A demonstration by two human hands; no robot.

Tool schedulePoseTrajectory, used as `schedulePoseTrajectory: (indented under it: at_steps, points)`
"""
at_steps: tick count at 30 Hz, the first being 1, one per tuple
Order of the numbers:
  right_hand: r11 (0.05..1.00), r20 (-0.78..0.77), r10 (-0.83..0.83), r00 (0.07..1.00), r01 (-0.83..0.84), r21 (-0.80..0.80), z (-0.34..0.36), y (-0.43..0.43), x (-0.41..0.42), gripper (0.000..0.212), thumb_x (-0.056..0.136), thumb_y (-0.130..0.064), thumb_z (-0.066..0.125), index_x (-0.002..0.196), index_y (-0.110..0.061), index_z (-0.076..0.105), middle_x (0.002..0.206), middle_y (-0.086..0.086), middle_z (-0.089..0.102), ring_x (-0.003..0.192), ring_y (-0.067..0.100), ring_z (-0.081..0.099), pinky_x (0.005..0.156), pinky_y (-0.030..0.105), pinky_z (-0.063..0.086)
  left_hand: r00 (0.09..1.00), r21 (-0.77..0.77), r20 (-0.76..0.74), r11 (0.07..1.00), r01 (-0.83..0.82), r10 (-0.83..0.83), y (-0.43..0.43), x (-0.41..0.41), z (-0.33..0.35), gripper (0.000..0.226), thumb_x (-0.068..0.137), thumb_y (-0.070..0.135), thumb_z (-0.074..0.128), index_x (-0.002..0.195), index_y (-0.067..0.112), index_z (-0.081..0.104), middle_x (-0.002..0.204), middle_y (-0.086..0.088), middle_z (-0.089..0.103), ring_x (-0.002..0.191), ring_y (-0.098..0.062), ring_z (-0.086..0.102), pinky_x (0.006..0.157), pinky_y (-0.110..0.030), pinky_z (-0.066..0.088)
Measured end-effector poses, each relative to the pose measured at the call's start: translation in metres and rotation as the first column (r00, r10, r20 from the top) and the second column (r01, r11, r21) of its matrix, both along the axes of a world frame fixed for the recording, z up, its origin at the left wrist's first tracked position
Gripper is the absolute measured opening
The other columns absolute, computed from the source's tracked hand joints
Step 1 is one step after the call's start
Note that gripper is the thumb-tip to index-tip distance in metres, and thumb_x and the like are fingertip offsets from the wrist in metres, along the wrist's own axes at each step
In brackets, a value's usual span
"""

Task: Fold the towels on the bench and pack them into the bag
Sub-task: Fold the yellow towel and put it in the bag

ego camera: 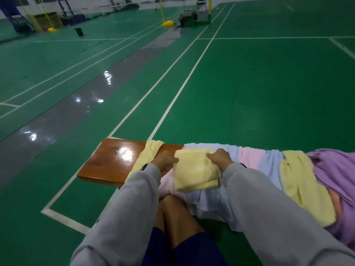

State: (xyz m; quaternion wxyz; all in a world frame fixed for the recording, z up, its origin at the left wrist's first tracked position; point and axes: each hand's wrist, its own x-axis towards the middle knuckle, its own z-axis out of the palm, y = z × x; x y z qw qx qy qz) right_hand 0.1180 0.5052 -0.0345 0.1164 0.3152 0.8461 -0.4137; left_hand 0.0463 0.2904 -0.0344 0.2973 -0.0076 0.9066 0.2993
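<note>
- Though well short of finished by the look of it, free space at the far left: bare wood of the surface (107,162), handy for stacking.
- Next along, a loose yellow towel (148,153) draped across the surface, not yet folded.
- Left hand (166,160) curled onto the left edge of the folded yellow towel (194,169), pinching it; right hand (219,157) gripping the opposite top corner. Compact rectangle, resting on the pile just beyond the knees, probably ready to pack.
- Underneath and rightward, all unfolded: pink towel (251,157), pale blue towel (209,200) spilling off the near edge, second yellow towel (301,181), purple towel (338,169) at the far right.
- No bag in sight near the surface; dark bulky shape (188,17) far off on the court floor, too small to identify.
- Likely snags: finding the bag, and keeping the loose heap from sliding off while lifting the folded piece.
</note>
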Motion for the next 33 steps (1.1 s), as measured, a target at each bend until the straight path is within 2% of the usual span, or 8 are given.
schedulePoseTrajectory:
  at_steps: [4, 10, 13, 17, 21, 26, 30, 33]
  points:
    - [0.994, 0.057, 0.038, 0.998, -0.032, -0.101, -0.004, -0.005, 0.001, 0.052, 0.089, -0.044, 0.072, 0.129, -0.013, 0.059, 0.130, 0.007, 0.062, 0.118, 0.030, 0.059, 0.095, 0.035, 0.047, 0.952, 0.089, 0.270, 0.981, -0.172, 0.142, -0.007, 0.005, -0.019, 0.042, 0.094, 0.042, 0.070, 0.105, 0.007, 0.051, 0.096, -0.010, 0.059, 0.090, -0.031, 0.063, 0.083, -0.043, 0.056]
    - [0.956, 0.269, 0.056, 0.962, 0.026, -0.293, 0.013, -0.018, -0.010, 0.018, 0.091, -0.020, 0.071, 0.088, -0.006, 0.061, 0.097, 0.015, 0.064, 0.107, 0.033, 0.061, 0.100, 0.041, 0.050, 0.973, 0.258, 0.108, 0.939, -0.226, 0.204, 0.006, 0.002, -0.026, 0.049, 0.086, 0.032, 0.081, 0.114, -0.003, 0.062, 0.093, -0.010, 0.064, 0.086, -0.027, 0.062, 0.074, -0.039, 0.058]
    - [0.951, 0.348, 0.032, 0.937, 0.079, -0.300, 0.006, -0.015, -0.011, 0.013, 0.080, -0.007, 0.066, 0.076, -0.001, 0.056, 0.090, 0.015, 0.058, 0.088, 0.031, 0.064, 0.077, 0.037, 0.055, 0.974, 0.302, 0.037, 0.927, -0.224, 0.223, 0.006, -0.001, -0.030, 0.035, 0.089, 0.024, 0.078, 0.108, 0.004, 0.057, 0.107, -0.011, 0.062, 0.099, -0.032, 0.062, 0.085, -0.047, 0.060]
    - [0.989, 0.307, 0.071, 0.949, -0.027, -0.145, 0.003, -0.015, 0.001, 0.028, 0.073, -0.011, 0.085, 0.093, -0.011, 0.065, 0.114, 0.006, 0.061, 0.103, 0.029, 0.055, 0.091, 0.036, 0.048, 0.933, 0.338, 0.281, 0.886, -0.316, 0.226, 0.001, 0.010, -0.032, 0.062, 0.085, 0.038, 0.081, 0.128, 0.004, 0.052, 0.123, -0.012, 0.060, 0.108, -0.035, 0.059, 0.080, -0.046, 0.055]
    - [0.913, 0.182, -0.042, 0.982, 0.112, -0.393, 0.001, -0.018, 0.009, 0.050, 0.072, -0.011, 0.083, 0.116, -0.010, 0.060, 0.127, 0.010, 0.058, 0.120, 0.036, 0.054, 0.109, 0.047, 0.045, 0.897, 0.404, 0.421, 0.858, -0.317, 0.133, -0.003, 0.017, -0.029, 0.066, 0.078, 0.038, 0.088, 0.123, 0.008, 0.052, 0.112, -0.003, 0.062, 0.107, -0.025, 0.059, 0.089, -0.038, 0.053]
    - [0.859, 0.085, -0.075, 0.994, 0.108, -0.501, 0.034, -0.028, -0.011, 0.025, 0.079, -0.012, 0.077, 0.102, -0.008, 0.068, 0.097, 0.013, 0.068, 0.076, 0.028, 0.066, 0.053, 0.031, 0.057, 0.899, 0.579, 0.395, 0.709, -0.402, 0.187, -0.007, 0.009, 0.006, 0.026, 0.099, 0.030, 0.064, 0.114, 0.009, 0.062, 0.094, -0.006, 0.066, 0.082, -0.018, 0.062, 0.060, -0.027, 0.051]
    - [0.806, 0.125, 0.064, 0.990, 0.023, -0.592, 0.058, -0.057, -0.050, 0.015, 0.090, -0.008, 0.059, 0.104, -0.005, 0.061, 0.088, 0.016, 0.067, 0.076, 0.028, 0.067, 0.062, 0.034, 0.060, 0.861, 0.654, 0.432, 0.565, -0.503, 0.267, -0.046, -0.014, 0.030, 0.037, 0.098, 0.035, 0.061, 0.121, 0.007, 0.056, 0.110, -0.019, 0.069, 0.094, -0.034, 0.066, 0.078, -0.042, 0.056]
    - [0.779, 0.152, 0.176, 0.972, -0.043, -0.625, 0.054, -0.093, -0.072, 0.011, 0.093, 0.001, 0.049, 0.094, 0.000, 0.060, 0.073, 0.015, 0.066, 0.065, 0.025, 0.066, 0.055, 0.031, 0.058, 0.858, 0.618, 0.431, 0.601, -0.507, 0.280, -0.092, -0.030, 0.028, 0.046, 0.095, 0.029, 0.066, 0.131, 0.003, 0.052, 0.113, -0.024, 0.070, 0.096, -0.038, 0.068, 0.090, -0.048, 0.055]
